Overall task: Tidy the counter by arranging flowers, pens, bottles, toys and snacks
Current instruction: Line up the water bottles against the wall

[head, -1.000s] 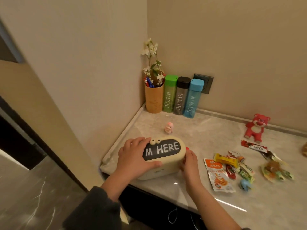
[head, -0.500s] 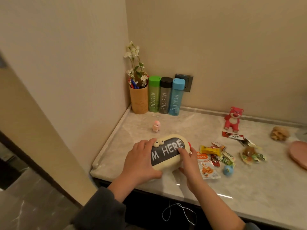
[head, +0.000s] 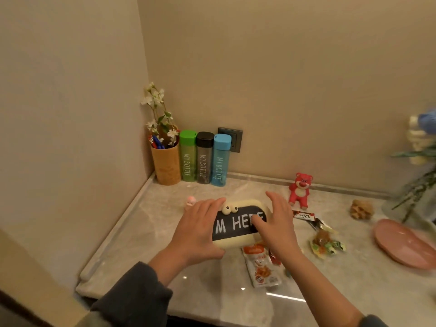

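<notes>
Cream box [head: 232, 228] farther right, left fingers [head: 212, 206] clasping it, right fingers [head: 275, 200] spread atop

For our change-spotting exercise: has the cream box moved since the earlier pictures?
Yes. The cream box has shifted right: formerly in front of the pink figurine, now to its right.

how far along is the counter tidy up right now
Done: flowers and pens stand in the orange holder in the corner, three bottles lined up beside it. In hand: the left hand grips the cream box, the right hand lies open over its lid. Left: snack packets lie scattered by the box, and the red bear and small pink toy stand apart.
</notes>
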{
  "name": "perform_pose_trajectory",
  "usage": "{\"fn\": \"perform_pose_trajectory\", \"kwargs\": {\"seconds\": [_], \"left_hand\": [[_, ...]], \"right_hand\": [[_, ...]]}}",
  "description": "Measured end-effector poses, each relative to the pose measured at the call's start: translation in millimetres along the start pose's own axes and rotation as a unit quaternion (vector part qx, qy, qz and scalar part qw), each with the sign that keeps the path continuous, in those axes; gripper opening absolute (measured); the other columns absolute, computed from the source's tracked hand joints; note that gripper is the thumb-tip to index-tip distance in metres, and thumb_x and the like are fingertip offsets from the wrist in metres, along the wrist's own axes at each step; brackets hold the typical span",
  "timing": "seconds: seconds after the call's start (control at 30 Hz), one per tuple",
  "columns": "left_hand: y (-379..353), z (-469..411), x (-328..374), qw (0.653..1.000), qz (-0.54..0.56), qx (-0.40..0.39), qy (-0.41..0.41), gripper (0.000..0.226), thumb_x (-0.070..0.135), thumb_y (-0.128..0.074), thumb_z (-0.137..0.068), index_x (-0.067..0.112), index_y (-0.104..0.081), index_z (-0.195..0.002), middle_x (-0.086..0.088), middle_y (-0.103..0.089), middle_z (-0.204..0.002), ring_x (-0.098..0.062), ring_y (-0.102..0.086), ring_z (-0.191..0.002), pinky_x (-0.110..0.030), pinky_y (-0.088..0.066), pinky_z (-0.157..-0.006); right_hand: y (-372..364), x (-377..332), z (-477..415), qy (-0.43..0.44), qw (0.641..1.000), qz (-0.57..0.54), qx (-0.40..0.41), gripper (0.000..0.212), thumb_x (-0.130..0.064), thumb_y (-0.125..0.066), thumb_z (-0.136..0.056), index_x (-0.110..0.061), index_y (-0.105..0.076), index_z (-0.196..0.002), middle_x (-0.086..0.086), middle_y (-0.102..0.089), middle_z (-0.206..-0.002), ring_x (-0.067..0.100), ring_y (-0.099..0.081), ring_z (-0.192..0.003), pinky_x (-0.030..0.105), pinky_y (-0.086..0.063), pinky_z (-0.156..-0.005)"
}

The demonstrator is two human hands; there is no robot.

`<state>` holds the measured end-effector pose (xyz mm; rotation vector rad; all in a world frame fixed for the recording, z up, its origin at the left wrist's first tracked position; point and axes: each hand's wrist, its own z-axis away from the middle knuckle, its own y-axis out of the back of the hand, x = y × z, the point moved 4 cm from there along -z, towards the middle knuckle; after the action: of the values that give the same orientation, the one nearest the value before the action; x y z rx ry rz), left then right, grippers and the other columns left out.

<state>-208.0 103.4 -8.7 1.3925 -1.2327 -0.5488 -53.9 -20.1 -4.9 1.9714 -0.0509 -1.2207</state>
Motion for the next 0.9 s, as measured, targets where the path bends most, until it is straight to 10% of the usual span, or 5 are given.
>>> {"fn": "perform_pose_trajectory", "kwargs": {"seconds": [0.43,0.9], "left_hand": [[-28,-77,42,0.997,-0.014,0.006,-0.076,0.099,0.06,-0.07,-0.065,0.039,-0.013,-0.143,0.017,-0.023,-0.145,-0.001,-0.019,-0.135,-0.022,-0.011,-0.112],[-82,-143,19,0.991,0.014,0.033,0.126,0.082,0.025,-0.063,-0.087,0.033,-0.011,-0.15,0.009,-0.012,-0.154,-0.011,-0.016,-0.142,-0.032,-0.029,-0.116]], "right_hand": [[27,-2,-106,0.058,0.906,0.178,-0.38,0.046,-0.046,-0.075,-0.074,-0.029,-0.06,-0.114,-0.007,-0.068,-0.1,0.007,-0.066,-0.085,0.029,-0.059,-0.078],[-5,55,-179,0.168,0.931,0.265,-0.187,0.056,-0.059,-0.07,-0.062,-0.03,-0.058,-0.109,-0.009,-0.063,-0.103,0.013,-0.057,-0.094,0.031,-0.043,-0.085]]}}
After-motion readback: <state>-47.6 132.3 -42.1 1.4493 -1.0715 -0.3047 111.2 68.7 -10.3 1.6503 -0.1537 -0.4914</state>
